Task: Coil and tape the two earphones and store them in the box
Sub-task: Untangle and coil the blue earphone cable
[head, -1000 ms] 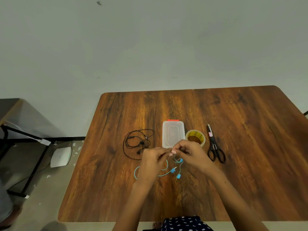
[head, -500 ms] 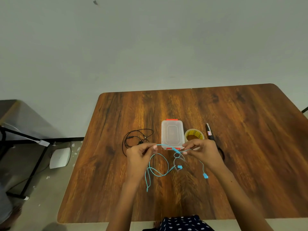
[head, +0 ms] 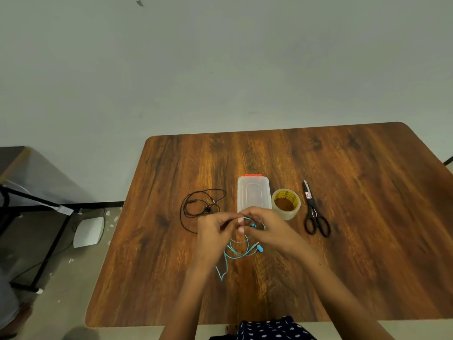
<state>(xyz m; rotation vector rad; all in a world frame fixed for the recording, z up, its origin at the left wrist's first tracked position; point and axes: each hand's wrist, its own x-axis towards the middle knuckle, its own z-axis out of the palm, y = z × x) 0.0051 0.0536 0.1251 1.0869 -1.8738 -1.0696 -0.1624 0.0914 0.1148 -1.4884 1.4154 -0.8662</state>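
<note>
Over the table (head: 343,241), both hands' grip (fingertips) pinches the blue earphone (head: 239,251).

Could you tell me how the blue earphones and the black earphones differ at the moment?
The blue earphones are gripped by both hands, left hand and right hand, while the black earphones lie untouched on the table. The blue ones hang partly looped with a loose tail; the black ones lie loosely coiled to the left of the box. Neither is taped or boxed yet.
</note>
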